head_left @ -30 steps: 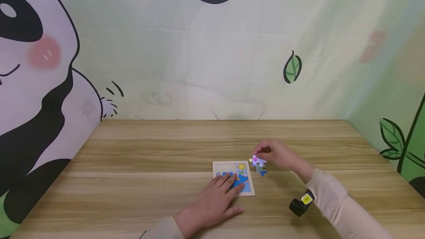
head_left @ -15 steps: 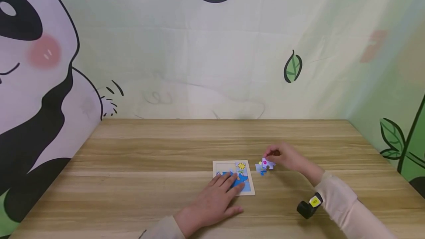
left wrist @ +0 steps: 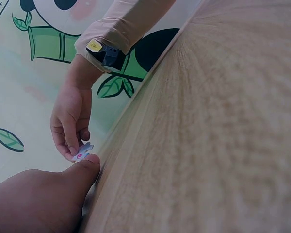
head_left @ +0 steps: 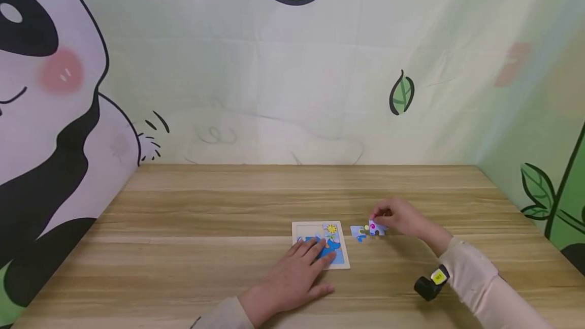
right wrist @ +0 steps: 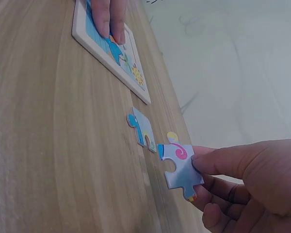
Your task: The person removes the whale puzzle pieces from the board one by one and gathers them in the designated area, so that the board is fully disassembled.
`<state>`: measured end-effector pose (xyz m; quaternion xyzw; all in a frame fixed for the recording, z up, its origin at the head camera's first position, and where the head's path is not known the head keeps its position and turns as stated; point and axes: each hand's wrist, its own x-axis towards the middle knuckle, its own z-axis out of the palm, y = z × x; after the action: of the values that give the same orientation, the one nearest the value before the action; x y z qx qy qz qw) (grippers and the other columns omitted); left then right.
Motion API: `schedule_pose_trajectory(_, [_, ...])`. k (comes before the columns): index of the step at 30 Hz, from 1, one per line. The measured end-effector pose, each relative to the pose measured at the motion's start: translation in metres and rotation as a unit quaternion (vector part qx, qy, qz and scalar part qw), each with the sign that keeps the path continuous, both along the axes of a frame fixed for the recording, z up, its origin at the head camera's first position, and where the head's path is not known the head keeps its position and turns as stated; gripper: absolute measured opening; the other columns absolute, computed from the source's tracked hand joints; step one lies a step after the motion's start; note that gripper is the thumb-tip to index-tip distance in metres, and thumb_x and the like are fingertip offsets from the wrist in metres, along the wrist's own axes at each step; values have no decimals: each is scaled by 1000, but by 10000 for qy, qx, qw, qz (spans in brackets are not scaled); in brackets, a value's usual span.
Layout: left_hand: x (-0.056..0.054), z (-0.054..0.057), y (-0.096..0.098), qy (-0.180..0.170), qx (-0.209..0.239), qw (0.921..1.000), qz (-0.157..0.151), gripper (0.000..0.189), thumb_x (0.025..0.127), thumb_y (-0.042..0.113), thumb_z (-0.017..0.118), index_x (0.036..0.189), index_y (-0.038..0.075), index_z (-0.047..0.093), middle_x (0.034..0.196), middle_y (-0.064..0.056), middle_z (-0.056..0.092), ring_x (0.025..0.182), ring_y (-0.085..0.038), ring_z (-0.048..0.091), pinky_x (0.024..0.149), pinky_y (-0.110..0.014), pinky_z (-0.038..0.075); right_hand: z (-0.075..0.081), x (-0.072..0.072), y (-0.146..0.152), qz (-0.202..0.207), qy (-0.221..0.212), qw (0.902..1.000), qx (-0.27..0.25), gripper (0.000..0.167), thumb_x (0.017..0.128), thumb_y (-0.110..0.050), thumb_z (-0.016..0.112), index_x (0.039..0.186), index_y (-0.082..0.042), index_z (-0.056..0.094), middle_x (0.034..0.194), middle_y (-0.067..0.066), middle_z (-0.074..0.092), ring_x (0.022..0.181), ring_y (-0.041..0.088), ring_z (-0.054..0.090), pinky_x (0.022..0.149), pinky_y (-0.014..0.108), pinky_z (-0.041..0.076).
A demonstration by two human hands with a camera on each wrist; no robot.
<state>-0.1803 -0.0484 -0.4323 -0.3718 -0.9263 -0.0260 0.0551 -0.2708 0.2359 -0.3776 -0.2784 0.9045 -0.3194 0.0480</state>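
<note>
While the flat left grip (head_left: 292, 277) touches the tray's (head_left: 308, 230) pieces (head_left: 333, 245), the right grip (head_left: 402, 218) pinches another piece (right wrist: 183, 167).

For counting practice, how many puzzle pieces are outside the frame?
2: pinched piece in the right grip; flat piece on the table beside the frame. The left grip may hide others.

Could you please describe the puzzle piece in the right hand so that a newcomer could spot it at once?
On the wooden table, find the puzzle frame beneath the left hand. To the frame's right, just beyond a flat-lying loose piece, the right hand pinches the puzzle piece. Unlike that loose neighbour, it bears a pink swirl.
</note>
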Motion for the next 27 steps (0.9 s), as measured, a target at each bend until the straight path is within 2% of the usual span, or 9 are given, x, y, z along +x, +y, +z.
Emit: schedule_pose_trajectory(27, [1,3,0,-97,-2,9999,-30,63,98,59,34,149,23,35,156,-7,33,144,-26,32,118,-44,29,-14,-8,-1,-297,-420,9969,590,9,89,-2,60,88,-3,69,82,3,68,74,10,53,68,22,45])
